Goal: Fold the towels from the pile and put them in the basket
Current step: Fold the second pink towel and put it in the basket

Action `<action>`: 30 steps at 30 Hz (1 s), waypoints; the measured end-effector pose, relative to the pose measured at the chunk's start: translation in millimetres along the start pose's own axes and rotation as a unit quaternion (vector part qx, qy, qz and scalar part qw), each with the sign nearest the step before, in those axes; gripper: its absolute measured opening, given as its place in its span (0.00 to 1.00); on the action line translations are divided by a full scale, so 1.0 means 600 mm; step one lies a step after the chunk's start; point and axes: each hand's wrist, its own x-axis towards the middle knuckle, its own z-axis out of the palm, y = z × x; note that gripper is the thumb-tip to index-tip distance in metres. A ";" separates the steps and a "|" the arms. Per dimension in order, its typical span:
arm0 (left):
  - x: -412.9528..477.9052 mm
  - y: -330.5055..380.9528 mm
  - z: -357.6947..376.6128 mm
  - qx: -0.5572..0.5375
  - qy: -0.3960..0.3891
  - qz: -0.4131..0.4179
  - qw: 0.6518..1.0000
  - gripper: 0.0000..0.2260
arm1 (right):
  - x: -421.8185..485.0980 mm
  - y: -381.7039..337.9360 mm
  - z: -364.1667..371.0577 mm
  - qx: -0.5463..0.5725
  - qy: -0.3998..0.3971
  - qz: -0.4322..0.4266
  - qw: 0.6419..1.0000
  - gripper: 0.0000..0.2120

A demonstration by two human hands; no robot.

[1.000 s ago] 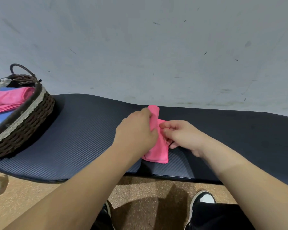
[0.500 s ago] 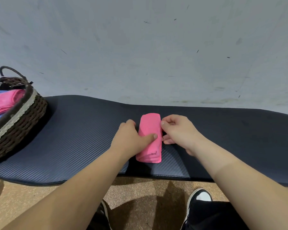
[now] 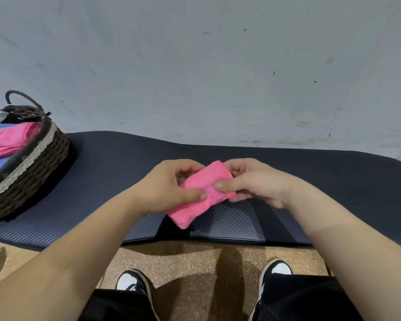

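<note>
Brown woven wicker basket (image 3: 39,163) stands far left on the dark ribbed desk (image 3: 116,172). Left hand (image 3: 164,188) and right hand (image 3: 255,184) each pinch the folded pink towel (image 3: 192,210) at centre, its long axis slanting near-left to far-right. The basket lies well to the left; the left hand is nearer.

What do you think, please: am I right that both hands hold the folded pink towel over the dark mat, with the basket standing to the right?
Not quite. The head view shows the basket standing to the left, at the left end of the dark mat. The rest holds: the left hand and the right hand both hold the folded pink towel over the mat.
</note>
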 end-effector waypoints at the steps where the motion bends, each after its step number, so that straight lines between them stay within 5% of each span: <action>1: -0.009 -0.001 -0.010 0.003 0.005 -0.002 1.000 0.18 | -0.002 -0.002 0.007 0.002 -0.005 0.006 1.000 0.17; 5: -0.045 -0.012 -0.047 -0.004 -0.005 -0.066 0.998 0.17 | -0.005 -0.027 0.036 0.043 0.059 -0.001 0.997 0.06; 11: -0.103 -0.013 -0.124 -0.188 0.050 -0.094 0.976 0.23 | -0.023 -0.067 0.102 0.174 0.092 -0.011 0.980 0.16; 17: -0.189 -0.058 -0.196 -0.264 0.179 -0.106 0.942 0.19 | -0.022 -0.096 0.233 0.189 0.020 0.000 0.982 0.19; 21: -0.229 -0.106 -0.263 -0.233 0.298 -0.134 0.916 0.18 | 0.010 -0.141 0.324 0.191 -0.020 0.012 0.981 0.15; 30: -0.282 -0.191 -0.506 -0.136 0.429 -0.137 0.883 0.15 | 0.125 -0.293 0.505 0.064 0.007 -0.028 0.998 0.17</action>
